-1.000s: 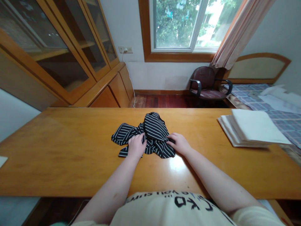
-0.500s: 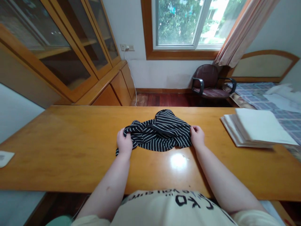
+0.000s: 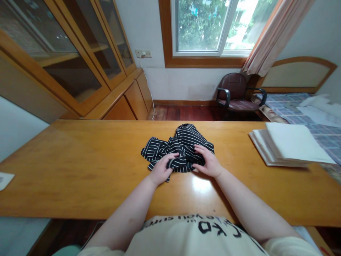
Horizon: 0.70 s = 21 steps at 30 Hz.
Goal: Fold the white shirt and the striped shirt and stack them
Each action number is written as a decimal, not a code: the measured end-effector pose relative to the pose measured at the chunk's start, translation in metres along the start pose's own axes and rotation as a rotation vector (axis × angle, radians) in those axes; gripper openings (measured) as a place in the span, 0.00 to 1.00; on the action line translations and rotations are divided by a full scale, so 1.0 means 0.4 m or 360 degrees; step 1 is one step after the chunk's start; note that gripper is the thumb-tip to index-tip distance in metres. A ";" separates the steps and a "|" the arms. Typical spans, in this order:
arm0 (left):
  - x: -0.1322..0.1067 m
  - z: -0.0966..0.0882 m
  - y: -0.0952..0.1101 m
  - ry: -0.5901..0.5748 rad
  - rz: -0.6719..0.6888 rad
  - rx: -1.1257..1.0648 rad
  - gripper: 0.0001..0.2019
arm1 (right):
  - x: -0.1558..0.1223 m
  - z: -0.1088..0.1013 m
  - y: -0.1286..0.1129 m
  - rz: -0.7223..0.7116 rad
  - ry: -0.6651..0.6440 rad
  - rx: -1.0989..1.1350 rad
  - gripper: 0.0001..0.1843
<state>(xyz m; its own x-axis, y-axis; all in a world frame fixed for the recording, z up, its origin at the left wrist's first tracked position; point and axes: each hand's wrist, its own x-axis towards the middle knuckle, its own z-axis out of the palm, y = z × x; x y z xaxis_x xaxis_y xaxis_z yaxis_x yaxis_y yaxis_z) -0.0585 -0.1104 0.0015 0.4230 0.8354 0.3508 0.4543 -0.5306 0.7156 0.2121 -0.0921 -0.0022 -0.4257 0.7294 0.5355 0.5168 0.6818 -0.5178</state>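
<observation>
We note, on the worktop (image 3: 80,170): garment (image 3: 183,142) at centre, left hand (image 3: 161,170) and right hand (image 3: 209,163) at its near edge; stack of folded cloths (image 3: 290,144) right; paper slip (image 3: 4,179) at left end. Behind the worktop: cabinet (image 3: 80,71) left, chair (image 3: 234,94) and bed (image 3: 306,106) right.

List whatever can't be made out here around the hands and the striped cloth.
All in the head view:
1. Crumpled black-and-white striped cloth: what garment it is, hidden by its own bunched folds.
2. Left hand and right hand: whether each grip pinches the fabric or only rests on it; the fingertips sink into the folds.
3. White paper slip on the long wooden table: cut by the left edge, print too small.
</observation>
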 end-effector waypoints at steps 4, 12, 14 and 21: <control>0.015 0.030 0.036 -0.0501 0.0270 0.0110 0.16 | 0.007 0.031 -0.024 -0.0127 -0.0435 0.0008 0.27; 0.016 -0.001 0.005 -0.0120 -0.0020 0.0162 0.11 | -0.004 0.040 0.032 0.0117 -0.0189 0.0266 0.12; 0.014 -0.015 -0.016 0.0025 -0.0127 0.0223 0.14 | -0.006 0.024 0.041 0.0259 0.0065 0.0391 0.11; 0.018 -0.017 -0.072 -0.0014 -0.0527 0.0564 0.22 | -0.016 -0.044 0.094 0.0934 0.1011 0.0872 0.13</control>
<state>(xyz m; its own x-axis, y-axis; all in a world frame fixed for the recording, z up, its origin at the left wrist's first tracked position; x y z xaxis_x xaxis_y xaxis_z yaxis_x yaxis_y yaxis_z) -0.0738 -0.0883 -0.0125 0.2162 0.9673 0.1328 0.8041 -0.2536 0.5378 0.2471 -0.0722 -0.0134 0.3395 0.9005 0.2715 0.0384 0.2751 -0.9606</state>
